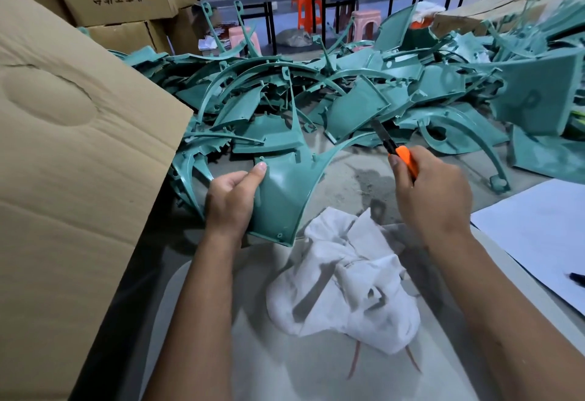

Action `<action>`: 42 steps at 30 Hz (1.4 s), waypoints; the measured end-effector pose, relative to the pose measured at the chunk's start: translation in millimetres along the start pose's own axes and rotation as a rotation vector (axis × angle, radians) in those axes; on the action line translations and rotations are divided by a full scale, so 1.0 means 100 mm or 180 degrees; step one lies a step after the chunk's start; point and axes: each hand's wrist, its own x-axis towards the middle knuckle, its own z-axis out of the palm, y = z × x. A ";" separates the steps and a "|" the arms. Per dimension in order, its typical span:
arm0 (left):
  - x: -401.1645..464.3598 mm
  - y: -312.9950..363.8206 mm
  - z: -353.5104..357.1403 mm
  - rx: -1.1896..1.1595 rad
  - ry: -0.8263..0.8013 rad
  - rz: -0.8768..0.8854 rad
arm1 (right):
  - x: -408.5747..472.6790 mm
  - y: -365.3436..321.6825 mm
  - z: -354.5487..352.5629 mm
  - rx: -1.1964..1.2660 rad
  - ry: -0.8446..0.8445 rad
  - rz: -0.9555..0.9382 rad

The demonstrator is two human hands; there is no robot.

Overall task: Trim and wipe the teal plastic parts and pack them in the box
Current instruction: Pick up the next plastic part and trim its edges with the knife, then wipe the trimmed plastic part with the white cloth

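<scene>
Grey table (357, 179) heaped with teal plastic parts (364, 90), left hand (229, 198) gripping curved teal plastic part (285, 188), right hand (433, 191) gripping orange box knife (400, 155)

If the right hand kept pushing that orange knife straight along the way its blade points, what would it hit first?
Probably the thin curved arm of the teal plastic part held by the left hand. The right hand's orange utility knife blade is at it already, though depth is unclear.
</scene>
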 end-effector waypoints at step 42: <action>-0.06 0.07 0.07 -0.0716 0.0780 -0.0518 | -0.14 -0.36 -0.41 0.0826 -0.4091 -0.1566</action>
